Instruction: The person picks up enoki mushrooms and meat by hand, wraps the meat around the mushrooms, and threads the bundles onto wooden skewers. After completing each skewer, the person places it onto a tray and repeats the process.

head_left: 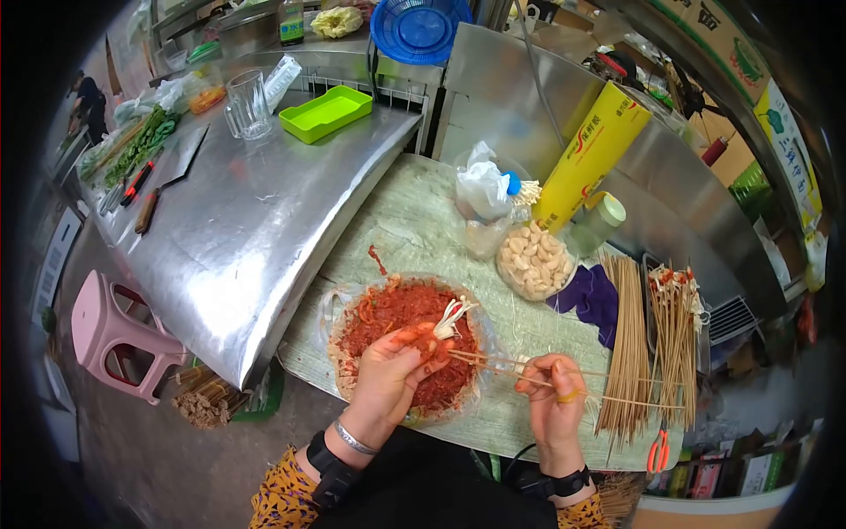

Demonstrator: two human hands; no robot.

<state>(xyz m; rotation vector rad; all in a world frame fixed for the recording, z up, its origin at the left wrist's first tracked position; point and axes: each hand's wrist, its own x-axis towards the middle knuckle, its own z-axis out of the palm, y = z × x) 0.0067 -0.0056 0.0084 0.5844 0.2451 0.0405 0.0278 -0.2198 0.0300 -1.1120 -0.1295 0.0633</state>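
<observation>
My left hand (386, 375), its fingertips stained red, pinches a small bunch of enoki mushrooms (451, 319) with something red around its base. Below it sits a plastic-lined bowl of red minced filling (377, 310). Thin bamboo skewers (495, 362) run from the left fingertips to my right hand (553, 407), whose fingers are closed around them. Their far ends reach out to the right. A yellow band shows on a right finger. The exact spot where the skewers meet the mushrooms is partly hidden by the left fingers.
To the right lie loose bamboo skewers (622, 344), loaded skewers (673, 309) and orange-handled scissors (658, 451). Farther back are peeled garlic (535, 260), a purple cloth (585, 300) and a yellow cling-film box (592, 159). A cleaver (179, 163) lies on the steel table (238, 229).
</observation>
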